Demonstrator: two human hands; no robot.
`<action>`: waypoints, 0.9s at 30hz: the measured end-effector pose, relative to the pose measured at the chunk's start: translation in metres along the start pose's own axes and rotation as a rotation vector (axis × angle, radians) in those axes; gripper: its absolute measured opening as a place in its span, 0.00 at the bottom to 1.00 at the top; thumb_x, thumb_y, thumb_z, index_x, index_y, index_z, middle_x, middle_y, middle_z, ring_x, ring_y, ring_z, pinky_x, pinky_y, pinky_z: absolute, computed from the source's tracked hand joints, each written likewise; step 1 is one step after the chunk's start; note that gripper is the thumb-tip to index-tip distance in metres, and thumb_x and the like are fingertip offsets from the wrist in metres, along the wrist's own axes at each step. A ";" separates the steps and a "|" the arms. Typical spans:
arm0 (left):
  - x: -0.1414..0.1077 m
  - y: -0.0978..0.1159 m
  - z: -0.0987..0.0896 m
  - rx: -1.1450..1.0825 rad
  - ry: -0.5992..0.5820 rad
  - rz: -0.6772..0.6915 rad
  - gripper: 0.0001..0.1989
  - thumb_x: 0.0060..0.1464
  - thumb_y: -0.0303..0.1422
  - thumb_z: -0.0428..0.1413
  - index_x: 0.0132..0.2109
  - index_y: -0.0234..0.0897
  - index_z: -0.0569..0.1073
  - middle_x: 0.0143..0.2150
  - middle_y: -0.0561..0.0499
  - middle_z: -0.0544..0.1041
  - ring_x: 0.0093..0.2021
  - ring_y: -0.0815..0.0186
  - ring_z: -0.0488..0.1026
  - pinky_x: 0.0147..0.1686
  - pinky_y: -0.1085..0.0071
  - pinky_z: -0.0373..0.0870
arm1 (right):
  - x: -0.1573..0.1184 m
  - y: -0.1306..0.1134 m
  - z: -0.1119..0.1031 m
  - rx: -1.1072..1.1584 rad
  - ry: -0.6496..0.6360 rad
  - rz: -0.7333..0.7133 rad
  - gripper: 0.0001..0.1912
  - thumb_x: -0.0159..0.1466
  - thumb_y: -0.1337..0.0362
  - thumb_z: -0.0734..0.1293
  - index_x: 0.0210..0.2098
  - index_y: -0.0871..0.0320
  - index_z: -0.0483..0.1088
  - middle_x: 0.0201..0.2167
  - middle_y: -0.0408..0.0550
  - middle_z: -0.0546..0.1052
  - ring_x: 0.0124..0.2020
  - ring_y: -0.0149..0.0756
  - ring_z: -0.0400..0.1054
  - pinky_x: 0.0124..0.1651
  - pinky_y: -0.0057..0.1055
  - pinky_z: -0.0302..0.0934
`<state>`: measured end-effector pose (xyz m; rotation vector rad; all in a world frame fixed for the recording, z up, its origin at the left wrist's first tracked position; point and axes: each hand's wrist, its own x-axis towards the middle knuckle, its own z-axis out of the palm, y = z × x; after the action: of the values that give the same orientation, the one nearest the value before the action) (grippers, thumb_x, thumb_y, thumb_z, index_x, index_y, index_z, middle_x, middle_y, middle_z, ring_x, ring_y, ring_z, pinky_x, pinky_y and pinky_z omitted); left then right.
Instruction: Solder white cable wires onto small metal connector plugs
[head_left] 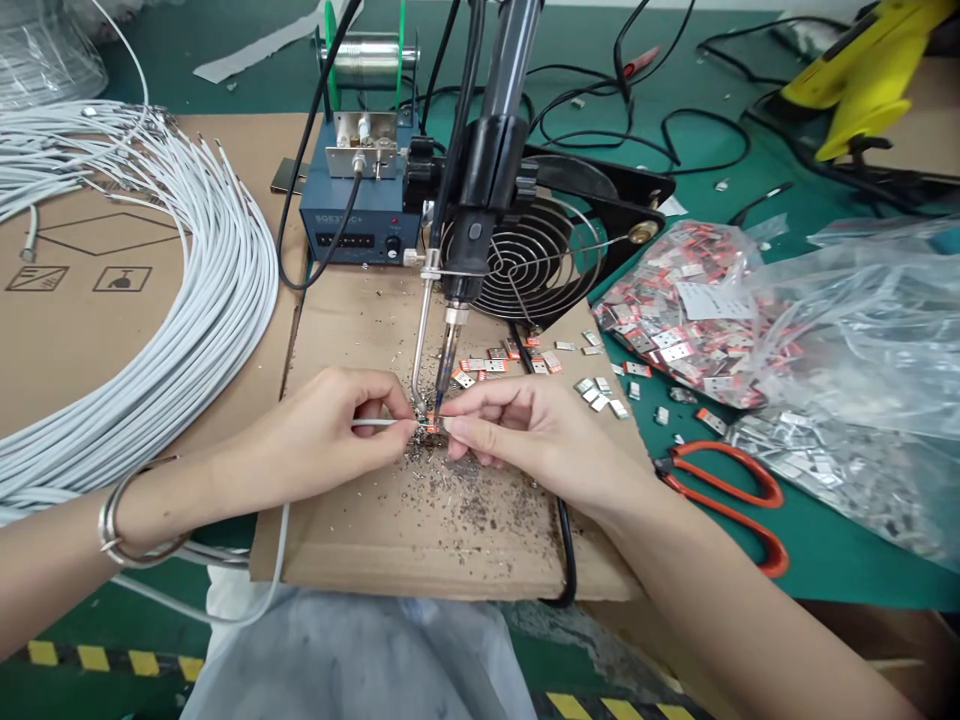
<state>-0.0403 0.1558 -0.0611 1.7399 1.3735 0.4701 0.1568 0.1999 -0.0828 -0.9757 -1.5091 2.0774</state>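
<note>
Between thumb and fingers, my left hand (341, 430) pinches a white cable (373, 423) near its end. My right hand (517, 425) pinches a small connector with an orange-red part (433, 424), which meets the cable's end. Right above that joint comes down the tip of a mounted soldering iron (448, 360); whether it touches the connector I cannot tell. A thin metal solder feed tube (421, 345) ends just left of the iron's tip. Dark solder bits are scattered over the cardboard (345, 545) beneath both hands.
A large coil of white cables (225, 270) lies at left. Behind stand a blue solder feeder (360, 215) with a solder spool (367, 60) and a black fan (555, 255). At right are loose connectors, a bag of orange-red boards (682, 260), a bag of metal parts (832, 470) and orange-handled scissors (731, 475).
</note>
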 end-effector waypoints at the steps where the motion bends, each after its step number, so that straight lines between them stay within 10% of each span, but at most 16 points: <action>1: 0.000 0.000 0.000 -0.001 0.002 0.002 0.06 0.52 0.30 0.51 0.32 0.35 0.73 0.22 0.56 0.67 0.22 0.76 0.57 0.21 0.79 0.55 | 0.000 0.000 0.000 0.009 0.001 0.002 0.05 0.56 0.69 0.68 0.31 0.66 0.71 0.21 0.46 0.73 0.19 0.21 0.62 0.22 0.16 0.57; 27: -0.001 0.000 0.001 -0.040 0.018 0.020 0.05 0.52 0.29 0.52 0.31 0.35 0.73 0.21 0.57 0.64 0.21 0.76 0.55 0.20 0.80 0.53 | -0.002 -0.002 -0.001 0.063 0.003 0.042 0.07 0.56 0.67 0.69 0.32 0.66 0.72 0.21 0.46 0.73 0.21 0.21 0.63 0.22 0.16 0.56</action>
<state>-0.0401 0.1542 -0.0608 1.7218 1.3517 0.5226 0.1586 0.1998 -0.0807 -0.9950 -1.4243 2.1382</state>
